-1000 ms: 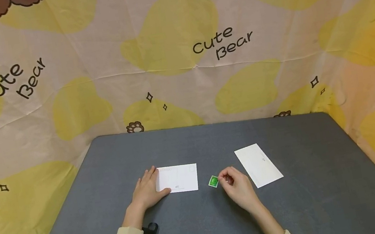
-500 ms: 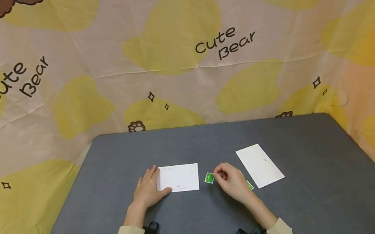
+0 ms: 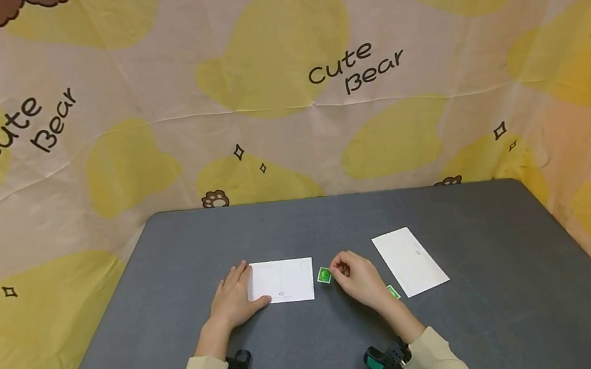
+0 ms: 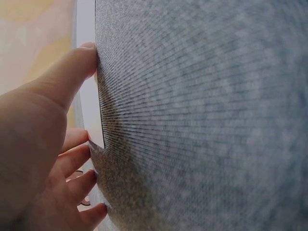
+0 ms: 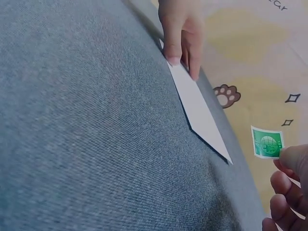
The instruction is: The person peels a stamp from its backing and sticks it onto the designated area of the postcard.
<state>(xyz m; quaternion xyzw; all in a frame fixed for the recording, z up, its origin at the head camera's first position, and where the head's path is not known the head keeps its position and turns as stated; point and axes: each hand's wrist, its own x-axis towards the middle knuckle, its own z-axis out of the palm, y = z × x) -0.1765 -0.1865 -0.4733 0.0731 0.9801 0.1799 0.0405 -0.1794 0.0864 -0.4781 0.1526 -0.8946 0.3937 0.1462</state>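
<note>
My left hand (image 3: 232, 299) lies on the left end of a white postcard (image 3: 290, 279), fingers extended and thumb along its near edge. The left wrist view shows that thumb on the card (image 4: 90, 103). Between thumb and forefinger, my right hand (image 3: 359, 279) pinches a small green postage stamp (image 3: 324, 275) by its right side. The stamp is just right of the postcard, apart from it in the head view. In the right wrist view the stamp (image 5: 267, 143) shows a globe design and is held above the table. Part of a second green stamp (image 3: 394, 292) shows beside the right wrist.
Another white card (image 3: 410, 262) lies at an angle to the right of my right hand. All of this is on a dark grey table (image 3: 302, 225) with rounded far corners. A patterned cloth (image 3: 263, 54) hangs behind it.
My right hand has moved left and slightly away from me, carrying the stamp closer to the postcard. The second stamp has come into view beside the wrist. My left hand stays on the card.
</note>
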